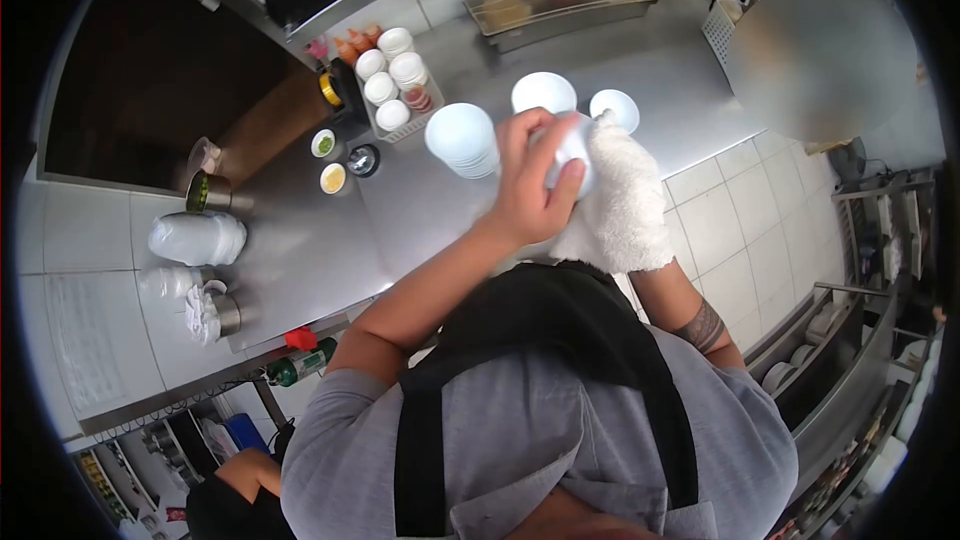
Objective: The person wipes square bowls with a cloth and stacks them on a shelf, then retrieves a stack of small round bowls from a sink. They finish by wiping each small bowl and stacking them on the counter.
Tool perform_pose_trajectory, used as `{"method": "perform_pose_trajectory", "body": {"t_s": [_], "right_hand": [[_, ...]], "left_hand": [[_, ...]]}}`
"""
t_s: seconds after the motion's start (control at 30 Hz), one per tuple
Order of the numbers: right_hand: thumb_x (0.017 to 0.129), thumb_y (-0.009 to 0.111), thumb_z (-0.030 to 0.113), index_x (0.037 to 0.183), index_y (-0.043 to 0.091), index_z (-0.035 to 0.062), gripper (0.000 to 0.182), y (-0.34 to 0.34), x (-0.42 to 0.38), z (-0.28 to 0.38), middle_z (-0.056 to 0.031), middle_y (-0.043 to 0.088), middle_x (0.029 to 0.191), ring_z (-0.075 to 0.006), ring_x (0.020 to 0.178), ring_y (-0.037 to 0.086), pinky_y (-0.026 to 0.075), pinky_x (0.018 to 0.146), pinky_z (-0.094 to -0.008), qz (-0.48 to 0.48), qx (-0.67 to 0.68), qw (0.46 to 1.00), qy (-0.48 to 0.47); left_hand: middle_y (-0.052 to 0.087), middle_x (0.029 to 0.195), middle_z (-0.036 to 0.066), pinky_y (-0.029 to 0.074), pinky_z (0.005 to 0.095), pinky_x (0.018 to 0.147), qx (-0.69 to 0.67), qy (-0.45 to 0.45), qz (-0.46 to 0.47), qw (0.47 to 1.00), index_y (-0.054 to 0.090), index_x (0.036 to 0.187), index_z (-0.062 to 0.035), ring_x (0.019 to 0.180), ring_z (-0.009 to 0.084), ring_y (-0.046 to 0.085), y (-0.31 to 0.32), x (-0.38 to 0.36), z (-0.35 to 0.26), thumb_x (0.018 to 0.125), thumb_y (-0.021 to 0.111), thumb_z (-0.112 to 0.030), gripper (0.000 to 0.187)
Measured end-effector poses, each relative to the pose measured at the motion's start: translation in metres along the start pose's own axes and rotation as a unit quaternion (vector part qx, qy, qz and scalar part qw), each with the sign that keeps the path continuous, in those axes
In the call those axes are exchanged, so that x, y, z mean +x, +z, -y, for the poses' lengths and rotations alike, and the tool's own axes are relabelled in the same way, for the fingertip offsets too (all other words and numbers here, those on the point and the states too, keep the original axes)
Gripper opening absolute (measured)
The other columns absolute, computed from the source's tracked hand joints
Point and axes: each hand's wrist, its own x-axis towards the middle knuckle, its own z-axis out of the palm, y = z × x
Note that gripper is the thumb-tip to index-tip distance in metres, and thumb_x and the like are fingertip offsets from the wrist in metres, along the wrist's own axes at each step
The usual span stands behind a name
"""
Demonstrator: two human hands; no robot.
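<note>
My left hand (pixel 528 180) grips a white bowl (pixel 572 152), its thumb and fingers spread around the side. A white terry towel (pixel 625 202) wraps my right hand and lies against the bowl; the fingers under the cloth are hidden. Left of my hands a stack of white bowls (pixel 462 142) stands on the steel counter (pixel 400 225). Just beyond my hands are another white bowl (pixel 543 90) and a smaller white bowl (pixel 616 110), the latter partly behind the towel.
A crate (pixel 402 130) of lidded tubs stands at the back left, near small cups of green (pixel 323 144) and yellow (pixel 333 178) food. Wrapped containers (pixel 197 238) line the left end. A topping tray (pixel 555 8) sits at the back. Another person (pixel 235 495) is at lower left.
</note>
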Motion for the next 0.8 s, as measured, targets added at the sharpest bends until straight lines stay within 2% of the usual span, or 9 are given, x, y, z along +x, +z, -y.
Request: {"method": "perform_pose_trajectory", "body": {"t_s": [0.1, 0.23, 0.37, 0.5, 0.53, 0.57, 0.63, 0.73, 0.8], "right_hand": [[0.064, 0.083, 0.021, 0.108, 0.06, 0.0015, 0.053, -0.069, 0.023, 0.034, -0.0186, 0.065, 0.095, -0.0418, 0.089, 0.067, 0.054, 0.076, -0.0429, 0.077, -0.309, 0.941, -0.111], [0.067, 0.081, 0.021, 0.103, 0.057, 0.0054, 0.046, -0.126, 0.035, -0.005, -0.0143, 0.065, 0.092, -0.0375, 0.083, 0.067, 0.053, 0.074, -0.0408, 0.011, -0.37, 0.926, 0.071], [0.085, 0.074, 0.024, 0.11, 0.059, 0.0058, 0.034, -0.206, 0.058, -0.071, -0.0118, 0.067, 0.102, -0.0294, 0.094, 0.067, 0.053, 0.084, -0.0381, -0.182, 0.019, 0.977, 0.111], [0.086, 0.078, 0.027, 0.12, 0.059, 0.0058, 0.045, -0.261, 0.078, -0.102, -0.0142, 0.068, 0.114, -0.0297, 0.111, 0.066, 0.053, 0.093, -0.0371, -0.323, 0.416, 0.812, 0.252], [0.09, 0.075, 0.025, 0.119, 0.059, 0.0069, 0.038, -0.259, 0.074, -0.069, -0.0136, 0.067, 0.118, -0.0289, 0.113, 0.065, 0.053, 0.093, -0.0374, -0.262, 0.028, 0.938, 0.225], [0.093, 0.072, 0.023, 0.118, 0.059, 0.0079, 0.031, -0.257, 0.073, -0.045, -0.013, 0.066, 0.122, -0.028, 0.115, 0.064, 0.054, 0.092, -0.0376, -0.158, -0.364, 0.904, 0.156], [0.098, 0.063, 0.012, 0.116, 0.059, 0.0078, 0.02, -0.262, 0.074, -0.05, -0.012, 0.066, 0.122, -0.0287, 0.11, 0.064, 0.056, 0.088, -0.0397, -0.128, -0.372, 0.903, 0.175], [0.101, 0.052, 0.002, 0.119, 0.054, 0.0004, 0.019, -0.28, 0.069, -0.083, -0.0159, 0.066, 0.111, -0.0249, 0.098, 0.067, 0.056, 0.082, -0.0354, -0.203, 0.339, 0.894, 0.212], [0.1, 0.051, 0.004, 0.122, 0.054, -0.0015, 0.023, -0.265, 0.061, -0.057, -0.0171, 0.065, 0.116, -0.0255, 0.102, 0.067, 0.056, 0.084, -0.0368, -0.127, 0.279, 0.933, 0.189]], "left_hand": [[0.058, 0.125, 0.016, 0.045, 0.0416, 0.1, -0.191, -0.213, 0.112, 0.952, 0.061, 0.131, 0.0007, 0.113, 0.0281, 0.059, 0.042, 0.015, -0.014, 0.092, 0.072, -0.017, 0.044], [0.065, 0.107, 0.01, 0.052, 0.0384, 0.088, -0.295, -0.381, 0.335, 0.81, 0.063, 0.121, 0.0007, 0.101, 0.0187, 0.064, 0.088, 0.024, -0.008, 0.091, 0.079, -0.021, 0.039], [0.071, 0.098, 0.014, 0.054, 0.0439, 0.083, -0.031, -0.171, 0.282, 0.944, 0.068, 0.103, -0.0018, 0.095, 0.0322, 0.07, 0.147, 0.006, 0.006, 0.088, 0.07, -0.005, 0.016], [0.072, 0.092, 0.013, 0.04, 0.0608, 0.112, 0.217, -0.029, 0.262, 0.94, 0.068, 0.087, -0.0036, 0.09, 0.0311, 0.07, 0.199, -0.02, 0.101, 0.081, 0.056, 0.002, 0.015], [0.072, 0.092, 0.013, 0.04, 0.0608, 0.112, 0.219, -0.032, 0.258, 0.94, 0.068, 0.087, -0.0036, 0.09, 0.0311, 0.07, 0.207, -0.027, 0.117, 0.081, 0.056, 0.002, 0.015], [0.074, 0.097, 0.013, 0.035, 0.0639, 0.115, 0.254, -0.047, 0.294, 0.92, 0.069, 0.09, -0.0027, 0.097, 0.03, 0.071, 0.214, -0.034, 0.13, 0.082, 0.056, 0.0, 0.015], [0.075, 0.103, 0.012, 0.03, 0.0671, 0.118, 0.291, -0.069, 0.322, 0.898, 0.07, 0.093, -0.0018, 0.103, 0.029, 0.071, 0.221, -0.044, 0.14, 0.084, 0.057, -0.002, 0.016], [0.074, 0.114, 0.014, 0.031, 0.0634, 0.12, 0.334, -0.035, 0.287, 0.897, 0.072, 0.105, -0.0008, 0.119, 0.0279, 0.067, 0.218, -0.05, 0.13, 0.087, 0.058, -0.005, 0.023], [0.07, 0.128, 0.016, 0.028, 0.0601, 0.123, 0.301, 0.018, 0.23, 0.925, 0.067, 0.124, 0.0015, 0.131, 0.03, 0.061, 0.203, -0.038, 0.107, 0.094, 0.058, -0.008, 0.033]]}}
